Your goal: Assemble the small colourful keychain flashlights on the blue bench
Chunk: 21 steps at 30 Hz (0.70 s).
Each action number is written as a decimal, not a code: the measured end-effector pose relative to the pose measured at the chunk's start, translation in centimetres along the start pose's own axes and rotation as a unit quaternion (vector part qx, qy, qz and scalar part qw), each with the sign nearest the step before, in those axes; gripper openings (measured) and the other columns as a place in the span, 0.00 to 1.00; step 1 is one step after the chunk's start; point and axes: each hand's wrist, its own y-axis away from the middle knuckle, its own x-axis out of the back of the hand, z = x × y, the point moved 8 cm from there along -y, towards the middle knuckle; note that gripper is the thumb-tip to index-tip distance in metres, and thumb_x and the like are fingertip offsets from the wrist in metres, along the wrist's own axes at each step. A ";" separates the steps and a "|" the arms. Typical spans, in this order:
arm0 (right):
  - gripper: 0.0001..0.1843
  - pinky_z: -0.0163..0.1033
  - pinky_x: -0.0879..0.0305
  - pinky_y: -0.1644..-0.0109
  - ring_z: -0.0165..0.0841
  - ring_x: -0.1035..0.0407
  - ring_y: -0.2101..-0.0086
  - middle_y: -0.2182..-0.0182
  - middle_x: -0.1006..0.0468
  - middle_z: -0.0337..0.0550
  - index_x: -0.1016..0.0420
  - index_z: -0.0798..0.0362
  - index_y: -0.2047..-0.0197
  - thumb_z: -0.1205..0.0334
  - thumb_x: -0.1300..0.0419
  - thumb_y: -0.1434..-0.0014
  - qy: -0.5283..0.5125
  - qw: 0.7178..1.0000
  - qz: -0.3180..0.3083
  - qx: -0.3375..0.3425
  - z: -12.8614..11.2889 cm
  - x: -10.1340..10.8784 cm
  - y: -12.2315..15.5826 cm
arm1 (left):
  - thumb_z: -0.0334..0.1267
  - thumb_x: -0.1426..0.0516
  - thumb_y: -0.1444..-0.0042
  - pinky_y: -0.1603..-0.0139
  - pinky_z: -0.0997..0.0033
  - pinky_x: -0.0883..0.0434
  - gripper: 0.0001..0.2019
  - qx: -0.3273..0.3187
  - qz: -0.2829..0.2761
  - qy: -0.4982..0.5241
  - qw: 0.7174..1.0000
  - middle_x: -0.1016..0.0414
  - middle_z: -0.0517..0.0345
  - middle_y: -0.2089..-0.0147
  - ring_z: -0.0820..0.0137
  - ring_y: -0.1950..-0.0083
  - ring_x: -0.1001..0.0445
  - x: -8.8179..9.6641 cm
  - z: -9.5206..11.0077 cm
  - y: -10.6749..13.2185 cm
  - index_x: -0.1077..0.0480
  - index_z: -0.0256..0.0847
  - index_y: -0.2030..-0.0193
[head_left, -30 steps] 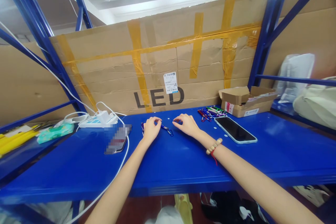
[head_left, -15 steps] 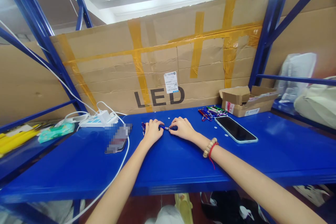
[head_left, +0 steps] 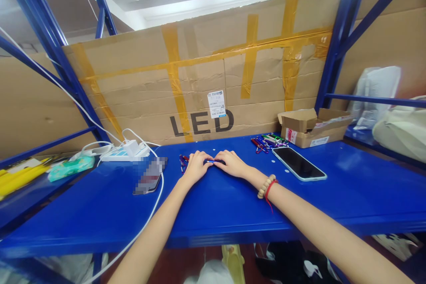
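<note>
My left hand [head_left: 195,166] and my right hand [head_left: 230,163] meet at the middle of the blue shelf [head_left: 233,204], fingertips pinched together on a small blue keychain piece [head_left: 211,161] between them. A few more red and blue keychain pieces [head_left: 183,160] lie just left of my left hand. My right wrist wears a bead bracelet and a red string [head_left: 266,187].
A phone [head_left: 297,164] lies face up to the right, beside a pile of coloured keychains [head_left: 269,142] and an open cardboard box [head_left: 313,128]. Another phone [head_left: 149,176] on a white cable and a power strip [head_left: 124,153] sit left. A taped LED carton [head_left: 203,84] stands behind.
My hands, apart a second ago, have come together. The right hand moved left until its fingers met the left hand's on the blue piece.
</note>
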 end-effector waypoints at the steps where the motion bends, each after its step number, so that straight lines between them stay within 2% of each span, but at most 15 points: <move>1: 0.14 0.44 0.43 0.53 0.37 0.35 0.55 0.57 0.25 0.46 0.26 0.52 0.56 0.58 0.51 0.38 -0.002 1.000 0.007 -0.005 0.1 0.1 -0.1 | 0.37 0.46 0.46 0.51 0.60 0.42 0.08 0.002 0.008 0.011 1.000 0.24 0.56 0.59 0.63 0.55 0.34 0.1 0.0 -0.1 0.25 0.47 0.63; 8: 0.12 0.37 0.37 0.56 0.33 0.29 0.62 0.62 0.22 0.42 0.25 0.52 0.57 0.62 0.46 0.42 -0.129 0.991 0.026 -0.023 1.5 -0.5 -0.7 | 0.37 0.43 0.49 0.49 0.60 0.40 0.06 0.011 0.042 0.086 0.995 0.24 0.58 0.61 0.64 0.56 0.33 0.6 -0.3 -0.4 0.24 0.47 0.66; 13: 0.12 0.36 0.37 0.53 0.32 0.31 0.59 0.61 0.25 0.45 0.25 0.52 0.56 0.66 0.43 0.44 -0.107 0.991 0.083 -0.017 1.6 0.3 -0.8 | 0.37 0.42 0.51 0.50 0.62 0.38 0.08 0.024 0.096 0.154 0.983 0.24 0.57 0.60 0.65 0.56 0.31 1.3 -0.6 -0.3 0.25 0.46 0.63; 17: 0.13 0.36 0.38 0.53 0.32 0.30 0.59 0.60 0.24 0.44 0.25 0.52 0.55 0.66 0.46 0.41 -0.070 0.994 0.077 0.012 1.0 0.7 -0.5 | 0.40 0.46 0.49 0.54 0.66 0.35 0.11 0.068 0.144 0.286 0.945 0.26 0.54 0.56 0.66 0.56 0.30 2.0 -1.3 -0.1 0.27 0.42 0.60; 21: 0.13 0.35 0.39 0.55 0.31 0.30 0.60 0.59 0.24 0.41 0.26 0.48 0.54 0.65 0.49 0.39 -0.050 0.995 0.084 0.031 0.2 1.3 -0.3 | 0.41 0.51 0.48 0.57 0.68 0.35 0.15 0.148 0.149 0.396 0.894 0.25 0.54 0.58 0.67 0.56 0.29 1.9 -2.4 0.1 0.28 0.41 0.59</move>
